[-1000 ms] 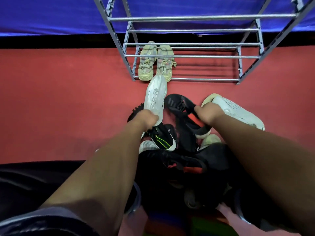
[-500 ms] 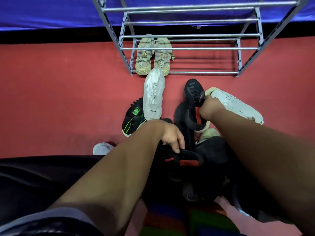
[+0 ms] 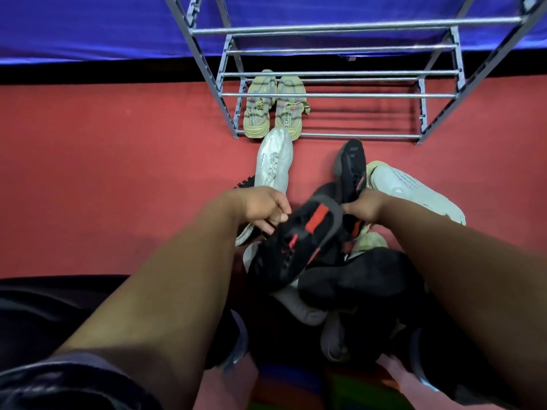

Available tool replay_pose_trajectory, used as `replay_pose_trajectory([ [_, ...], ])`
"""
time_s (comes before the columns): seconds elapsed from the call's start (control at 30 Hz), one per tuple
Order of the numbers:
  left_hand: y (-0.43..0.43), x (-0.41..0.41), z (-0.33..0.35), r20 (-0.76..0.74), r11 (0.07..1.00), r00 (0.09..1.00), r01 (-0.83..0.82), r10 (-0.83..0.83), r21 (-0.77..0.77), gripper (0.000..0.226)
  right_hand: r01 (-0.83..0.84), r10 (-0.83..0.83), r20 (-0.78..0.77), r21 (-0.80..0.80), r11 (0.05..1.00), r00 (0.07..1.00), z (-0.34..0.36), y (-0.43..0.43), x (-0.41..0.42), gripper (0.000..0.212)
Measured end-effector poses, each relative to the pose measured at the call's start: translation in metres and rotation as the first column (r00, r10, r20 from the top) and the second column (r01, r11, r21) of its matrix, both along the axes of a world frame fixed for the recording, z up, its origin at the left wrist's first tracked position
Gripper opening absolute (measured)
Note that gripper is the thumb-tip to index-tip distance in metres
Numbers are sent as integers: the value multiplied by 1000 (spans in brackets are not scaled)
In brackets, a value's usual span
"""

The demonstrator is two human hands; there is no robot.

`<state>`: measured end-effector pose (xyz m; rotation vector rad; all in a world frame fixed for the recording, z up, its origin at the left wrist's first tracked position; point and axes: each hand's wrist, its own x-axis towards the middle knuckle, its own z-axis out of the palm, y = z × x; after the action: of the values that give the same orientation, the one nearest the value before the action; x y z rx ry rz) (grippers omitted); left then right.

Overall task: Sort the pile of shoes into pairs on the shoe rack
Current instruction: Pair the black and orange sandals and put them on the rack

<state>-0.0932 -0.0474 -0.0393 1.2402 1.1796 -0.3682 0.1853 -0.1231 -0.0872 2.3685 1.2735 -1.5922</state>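
Observation:
My left hand [image 3: 264,209] grips a black shoe with red marks [image 3: 291,247], lifted above the pile with its toe toward me. My right hand [image 3: 365,207] holds a second black shoe with red marks [image 3: 352,168] by its heel, toe pointing at the metal shoe rack [image 3: 340,95]. A pale yellow-green pair [image 3: 273,106] stands on the rack's bottom left. On the red floor a grey-white shoe [image 3: 273,161] lies before the rack and a white shoe [image 3: 411,189] lies at the right. More dark and pale shoes [image 3: 352,279] are piled under my arms.
The red floor [image 3: 118,173] stretches open to the left. A blue wall [image 3: 88,25] with a black skirting runs behind the rack. The rack's upper shelves and the right part of its bottom shelf hold nothing. My dark trousers fill the lower left.
My left hand let go of the grey-white shoe, dropped into the pile and lifted a black and red shoe. My right hand raised its black shoe and turned the toe toward the rack.

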Motion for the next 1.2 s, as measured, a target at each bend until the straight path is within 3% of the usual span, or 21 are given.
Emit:
replay_pose_trajectory([
  [0.07,10,-4,12,64,975,973,-222,220,29,27,71,-71,-16,11,997,997,-3,-1,-1,72],
  [0.17,21,-6,17,120,820,813,-573,570,-11,30,149,-148,-8,83,985,989,8,-1,-6,56],
  [0.23,23,-6,14,79,706,704,-708,706,-11,30,186,-190,20,124,975,982,11,-1,-6,56],
  [0.27,21,-6,14,23,697,697,-717,717,-10,33,202,-209,38,148,968,977,12,0,-6,59],
  [0.37,17,-4,13,-245,875,842,-480,480,63,39,209,-231,73,227,951,970,15,2,-8,61],
  [0.4,18,-1,15,-298,901,851,-406,433,153,36,210,-235,73,253,944,969,13,4,-8,60],
  [0.5,33,9,20,-363,798,834,-143,415,585,26,204,-240,80,315,927,967,13,6,-7,55],
  [0.57,37,11,16,-440,698,837,101,326,709,50,196,-236,93,314,929,967,11,7,-6,55],
  [0.63,39,7,6,-545,623,829,364,122,692,71,173,-217,124,291,941,968,10,8,-6,63],
  [0.73,46,-6,-14,-609,635,783,535,-126,557,96,148,-190,165,234,961,968,3,10,-1,89],
  [0.83,53,-11,-28,-664,569,735,608,-138,554,99,121,-150,194,155,981,969,-5,7,4,98],
  [0.93,59,-8,-32,-740,487,661,690,-123,536,86,57,-76,201,96,994,977,-12,2,12,108],
  [1.07,74,-5,-23,-721,462,668,706,-182,537,67,50,-67,168,106,993,984,-6,5,19,82],
  [1.13,83,-2,-15,-708,524,667,699,-232,486,72,58,-88,166,177,983,982,5,11,20,66],
  [1.2,89,2,-4,-636,647,725,622,-265,440,75,87,-130,167,240,967,977,14,19,23,56],
])
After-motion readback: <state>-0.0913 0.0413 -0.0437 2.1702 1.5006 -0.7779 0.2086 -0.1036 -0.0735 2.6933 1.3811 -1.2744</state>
